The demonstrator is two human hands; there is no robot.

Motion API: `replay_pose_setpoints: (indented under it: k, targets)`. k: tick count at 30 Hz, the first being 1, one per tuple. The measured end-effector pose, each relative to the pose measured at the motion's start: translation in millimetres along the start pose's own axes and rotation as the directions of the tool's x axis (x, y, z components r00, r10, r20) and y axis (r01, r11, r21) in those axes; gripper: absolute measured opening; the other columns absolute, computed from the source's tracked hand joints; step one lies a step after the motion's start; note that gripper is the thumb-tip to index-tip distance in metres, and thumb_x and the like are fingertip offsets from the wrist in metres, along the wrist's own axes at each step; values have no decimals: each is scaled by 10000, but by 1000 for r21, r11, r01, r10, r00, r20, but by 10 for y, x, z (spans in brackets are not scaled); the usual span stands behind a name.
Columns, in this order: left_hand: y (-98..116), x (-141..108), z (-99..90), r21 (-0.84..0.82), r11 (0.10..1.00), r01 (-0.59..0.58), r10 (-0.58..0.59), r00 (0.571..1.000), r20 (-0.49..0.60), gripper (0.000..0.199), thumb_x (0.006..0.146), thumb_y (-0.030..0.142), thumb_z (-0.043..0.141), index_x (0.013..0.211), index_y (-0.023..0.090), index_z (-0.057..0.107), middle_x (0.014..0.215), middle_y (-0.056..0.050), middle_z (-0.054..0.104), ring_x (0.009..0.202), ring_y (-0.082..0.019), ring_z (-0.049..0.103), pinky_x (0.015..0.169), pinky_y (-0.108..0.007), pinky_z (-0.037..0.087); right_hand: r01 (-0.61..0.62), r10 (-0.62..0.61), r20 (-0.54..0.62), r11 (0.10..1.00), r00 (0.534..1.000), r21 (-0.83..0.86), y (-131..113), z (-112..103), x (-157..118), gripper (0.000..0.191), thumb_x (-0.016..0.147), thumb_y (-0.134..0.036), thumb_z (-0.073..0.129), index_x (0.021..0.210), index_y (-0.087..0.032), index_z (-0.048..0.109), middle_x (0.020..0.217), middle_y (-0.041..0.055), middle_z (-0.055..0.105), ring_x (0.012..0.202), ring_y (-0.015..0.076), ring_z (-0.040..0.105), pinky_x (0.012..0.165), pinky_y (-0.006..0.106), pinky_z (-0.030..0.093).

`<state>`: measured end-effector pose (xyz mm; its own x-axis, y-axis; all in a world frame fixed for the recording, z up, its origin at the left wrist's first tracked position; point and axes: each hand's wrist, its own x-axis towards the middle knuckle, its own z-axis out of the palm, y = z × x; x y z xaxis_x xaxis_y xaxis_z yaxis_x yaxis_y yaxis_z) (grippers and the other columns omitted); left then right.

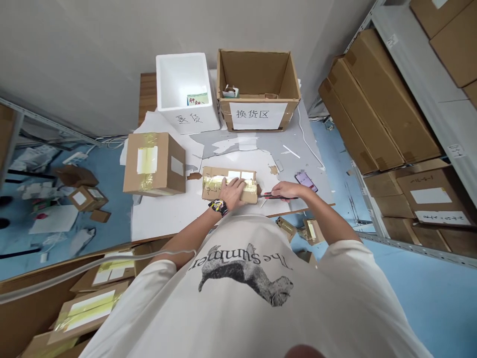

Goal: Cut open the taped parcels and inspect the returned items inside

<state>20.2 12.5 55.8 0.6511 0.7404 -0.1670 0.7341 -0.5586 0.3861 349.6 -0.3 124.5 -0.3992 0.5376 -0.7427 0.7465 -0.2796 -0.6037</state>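
Atop taped box (214, 185), spread left hand (233, 192), right hand (287, 189) curled round tool (270, 196)

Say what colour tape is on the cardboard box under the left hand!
Shiny yellow tape, best in head view.

Left hand (232, 194): I see it palm down, fingers (236, 184) extended and slightly spread, pointing ahead; left forearm (190, 230) slants inward. Right hand (285, 190): I see it curled in a grip, pointing leftward, right forearm (330, 215) reaching in diagonally. Hands apart, both ahead of the chest (242, 236).
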Motion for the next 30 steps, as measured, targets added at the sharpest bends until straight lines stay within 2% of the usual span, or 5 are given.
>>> replay_pose_setpoints:
  k: [8,15,23,25,30]
  targets:
    - [-133,-357,-42,-397,917,-31,-67,970,-232,732,1053,566,783,1689,233,641,1639,-194,713,1557,-418,640,1373,-636,444,8,168,-562,955,810,297,237,237,-148,586,1046,-348,509,1572,-178,705,862,29,790,673,202,701,680,282,567]
    - [-23,-460,43,-958,273,91,-443,896,-41,601,1076,636,718,1490,200,740,1258,-139,859,1027,-270,843,867,-400,723,493,-425,-498,870,756,5,-869,1237,474,578,1162,-427,570,1722,-305,649,1420,76,853,1260,291,815,1147,449,635]
    - [-711,-927,102,-955,268,126,-899,389,-201,579,1070,667,627,1428,216,684,1291,-147,823,852,-179,782,568,-219,575,180,-398,-491,883,774,-433,-1018,1283,914,603,1134,-283,649,1725,-166,613,1747,199,618,1637,394,499,1373,556,421]
    - [-736,-959,188,-940,226,255,-904,414,-105,569,1074,695,586,1319,200,724,1166,-132,828,826,-188,758,564,-229,575,106,-369,-473,863,800,-494,-996,1321,965,696,1113,-333,719,1769,-178,549,1807,222,538,1683,436,425,1411,626,338]
    - [-453,-942,434,-922,205,329,-726,682,82,665,1071,769,569,1321,177,738,1178,-151,832,908,-234,774,624,-285,616,0,-308,-491,847,815,-532,-992,1403,1010,877,1018,-473,882,1775,-221,518,1676,254,587,1551,462,514,1378,671,329]
